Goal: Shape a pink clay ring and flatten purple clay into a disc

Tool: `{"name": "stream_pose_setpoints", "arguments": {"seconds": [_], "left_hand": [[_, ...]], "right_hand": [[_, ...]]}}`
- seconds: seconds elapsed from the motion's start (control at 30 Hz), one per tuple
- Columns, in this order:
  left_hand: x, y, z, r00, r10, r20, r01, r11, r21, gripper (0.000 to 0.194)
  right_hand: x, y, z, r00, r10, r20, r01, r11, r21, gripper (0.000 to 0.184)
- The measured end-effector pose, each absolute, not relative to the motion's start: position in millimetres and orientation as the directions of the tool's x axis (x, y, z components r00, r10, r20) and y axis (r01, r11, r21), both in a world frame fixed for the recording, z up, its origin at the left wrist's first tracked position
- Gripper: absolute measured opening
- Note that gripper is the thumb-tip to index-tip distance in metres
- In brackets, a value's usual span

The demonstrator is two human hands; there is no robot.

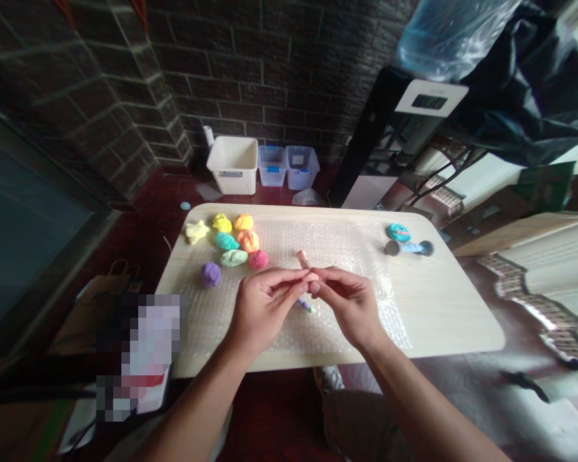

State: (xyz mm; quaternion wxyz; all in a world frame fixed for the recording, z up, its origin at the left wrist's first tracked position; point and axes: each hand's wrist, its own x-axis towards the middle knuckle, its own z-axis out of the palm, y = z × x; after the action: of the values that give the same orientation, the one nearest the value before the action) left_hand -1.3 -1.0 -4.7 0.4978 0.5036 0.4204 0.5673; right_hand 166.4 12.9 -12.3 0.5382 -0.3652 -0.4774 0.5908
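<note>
My left hand (270,298) and my right hand (347,298) meet over the middle of the table, thumbs and fingertips pinched together. Between them is a small peach-coloured piece of modelling clay (312,278), mostly covered by the fingers. Just beyond the fingertips, a peach-pink roll (302,258) points away from me, its near end hidden. Below the hands a thin roll with purple and green bands (307,307) shows in part. Both lie over bubble wrap (289,333) spread on the table.
Several clay lumps, including a purple ball (210,274) and a yellow star-like one (196,231), sit at the table's left. A blue lump (397,231) and a dumbbell-shaped object (409,248) lie at right. Bins (232,168) and a water dispenser (390,141) stand behind.
</note>
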Motion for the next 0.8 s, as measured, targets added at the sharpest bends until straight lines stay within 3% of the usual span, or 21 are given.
{"name": "stream_pose_setpoints", "arguments": {"seconds": [0.17, 0.37, 0.63, 0.8], "left_hand": [[-2.6, -1.5, -4.1, -0.008, 0.984, 0.177, -0.094, -0.176, 0.98, 0.012], [-2.2, -1.2, -4.6, 0.036, 0.993, 0.117, -0.196, -0.107, 0.975, 0.012], [-2.4, -0.6, -7.9, 0.058, 0.998, 0.014, -0.227, -0.001, 0.974, 0.009], [-1.6, -2.8, -0.4, 0.028, 0.996, 0.083, -0.215, -0.075, 0.974, 0.009]], "right_hand": [[167.5, 12.8, -10.2, -0.149, 0.983, 0.106, -0.232, 0.069, -0.97, 0.012], [169.2, 12.1, -10.2, -0.143, 0.978, 0.15, -0.228, 0.115, -0.967, 0.009], [171.9, 9.8, -11.9, -0.199, 0.978, 0.06, -0.254, 0.008, -0.967, 0.006], [170.3, 8.6, -5.7, -0.146, 0.976, 0.162, -0.253, 0.122, -0.96, 0.011]]}}
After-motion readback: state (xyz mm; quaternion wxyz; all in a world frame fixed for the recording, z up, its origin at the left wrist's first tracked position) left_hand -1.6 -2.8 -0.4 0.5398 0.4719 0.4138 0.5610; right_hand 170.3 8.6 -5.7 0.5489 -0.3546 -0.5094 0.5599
